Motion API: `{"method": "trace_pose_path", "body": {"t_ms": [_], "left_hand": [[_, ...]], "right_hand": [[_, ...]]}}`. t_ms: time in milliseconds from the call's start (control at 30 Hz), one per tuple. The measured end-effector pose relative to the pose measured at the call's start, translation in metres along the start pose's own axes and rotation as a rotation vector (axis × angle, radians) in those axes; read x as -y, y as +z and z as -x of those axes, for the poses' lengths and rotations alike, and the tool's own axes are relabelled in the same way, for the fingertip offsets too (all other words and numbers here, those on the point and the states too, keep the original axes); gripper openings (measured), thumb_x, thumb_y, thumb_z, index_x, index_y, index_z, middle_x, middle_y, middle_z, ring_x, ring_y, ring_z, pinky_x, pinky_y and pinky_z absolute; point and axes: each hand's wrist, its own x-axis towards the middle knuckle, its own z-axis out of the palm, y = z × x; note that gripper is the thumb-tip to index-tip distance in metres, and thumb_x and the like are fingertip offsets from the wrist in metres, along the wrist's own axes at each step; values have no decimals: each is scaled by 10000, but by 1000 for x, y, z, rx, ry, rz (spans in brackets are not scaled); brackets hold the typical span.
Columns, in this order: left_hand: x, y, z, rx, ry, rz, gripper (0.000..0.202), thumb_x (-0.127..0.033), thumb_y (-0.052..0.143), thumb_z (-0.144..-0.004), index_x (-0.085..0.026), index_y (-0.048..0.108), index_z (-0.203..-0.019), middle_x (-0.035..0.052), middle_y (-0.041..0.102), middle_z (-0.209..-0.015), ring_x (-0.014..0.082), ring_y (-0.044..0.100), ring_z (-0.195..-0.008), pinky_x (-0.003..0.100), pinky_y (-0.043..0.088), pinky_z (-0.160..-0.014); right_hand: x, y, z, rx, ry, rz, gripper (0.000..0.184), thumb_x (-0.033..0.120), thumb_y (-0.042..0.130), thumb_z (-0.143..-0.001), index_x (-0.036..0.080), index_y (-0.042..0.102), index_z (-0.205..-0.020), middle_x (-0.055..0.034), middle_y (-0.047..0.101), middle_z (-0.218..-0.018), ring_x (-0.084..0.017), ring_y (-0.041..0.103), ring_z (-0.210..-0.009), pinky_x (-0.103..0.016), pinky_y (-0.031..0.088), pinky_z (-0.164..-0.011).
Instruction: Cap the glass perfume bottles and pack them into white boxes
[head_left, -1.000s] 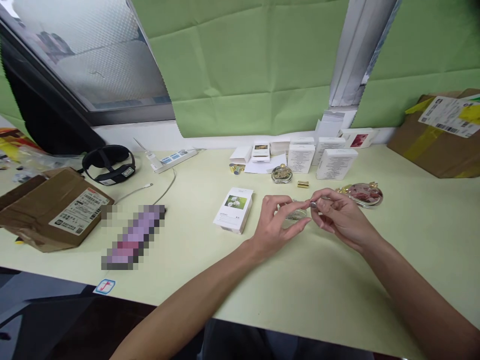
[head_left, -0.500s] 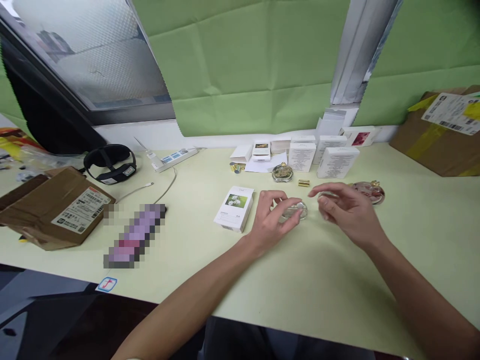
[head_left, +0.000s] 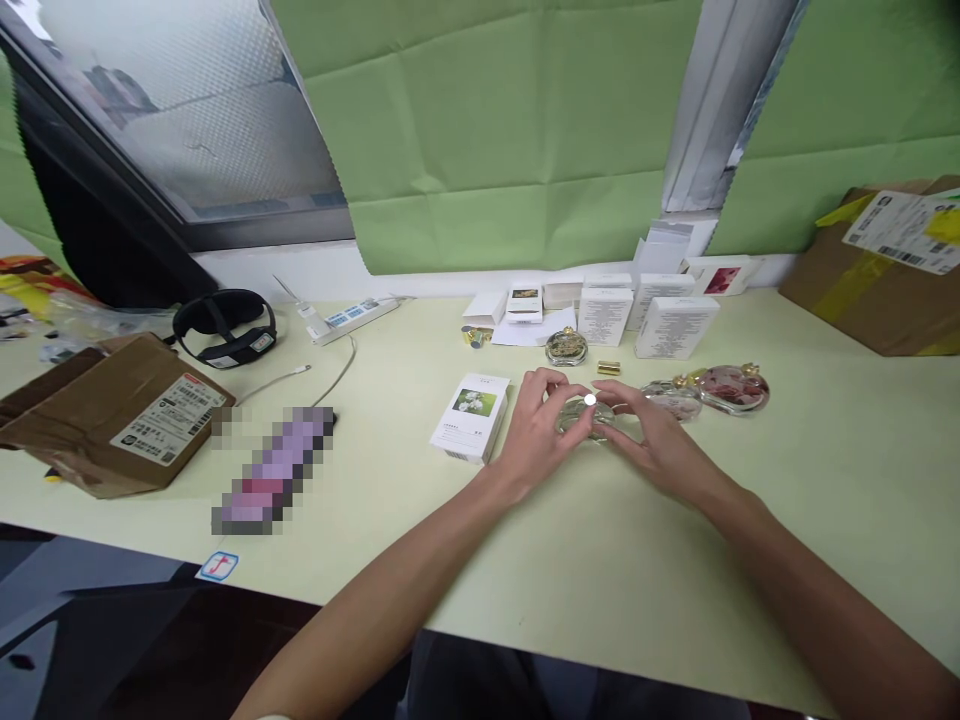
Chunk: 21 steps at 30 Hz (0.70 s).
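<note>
A clear, flat glass perfume bottle (head_left: 574,418) is on the table in front of me, partly covered by my fingers. My left hand (head_left: 544,425) is closed, thumb and index finger pinching around the bottle's small, round, whitish top (head_left: 590,400). From the other side, my right hand (head_left: 651,430) holds the same bottle between thumb and fingers. Left of my hands lies a white box (head_left: 471,416) with a flower picture. Just beyond them are a gold cylindrical cap (head_left: 609,368) and a rounded bottle with dark contents (head_left: 566,346).
Two pinkish bottles, a paler one (head_left: 673,400) and a redder one (head_left: 731,388), lie to the right. White boxes (head_left: 676,328) line the back. Cardboard boxes stand left (head_left: 135,415) and right (head_left: 877,275), with a headset (head_left: 225,328), a power strip (head_left: 360,320) and a blurred-out object (head_left: 276,468) on the left.
My right hand has moved left, from beside the pinkish bottles onto the glass bottle, uncovering the paler one. My left hand stays on the bottle.
</note>
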Motion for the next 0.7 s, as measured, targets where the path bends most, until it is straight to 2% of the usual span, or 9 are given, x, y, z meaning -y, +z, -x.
{"method": "trace_pose_path", "body": {"t_ms": [167, 400, 533, 700], "left_hand": [[2, 1, 1, 31, -20, -21, 164, -233, 604, -882, -185, 600, -1039, 57, 518, -984, 163, 501, -936, 314, 470, -808], [1, 0, 0, 69, -53, 2, 145, -217, 585, -884, -187, 604, -1024, 58, 519, -988, 168, 503, -950, 318, 474, -818], [0, -1, 0, 75, -69, 30, 164, -215, 586, -882, -189, 602, -1044, 58, 514, -994, 170, 507, -974, 320, 478, -841], [1, -5, 1, 139, -13, 9, 392, -285, 634, -872, -236, 550, -1251, 71, 504, -1087, 186, 493, -1032, 364, 465, -914]], "right_hand": [[2, 0, -2, 31, -74, -24, 477, 290, 488, -963, 352, 356, -1417, -57, 547, -1346, -230, 548, -1183, -433, 465, -966], [5, 1, -5, 32, -113, -53, 413, 269, 486, -964, 329, 432, -1368, -68, 600, -1248, -243, 572, -1134, -438, 468, -952], [1, 4, -4, 10, -100, -52, 394, 268, 476, -965, 329, 462, -1354, -89, 520, -1284, -245, 544, -1184, -443, 464, -981], [-1, 6, -2, -17, -45, -41, 359, 276, 463, -963, 344, 514, -1312, -94, 414, -1318, -257, 549, -1172, -452, 497, -963]]}}
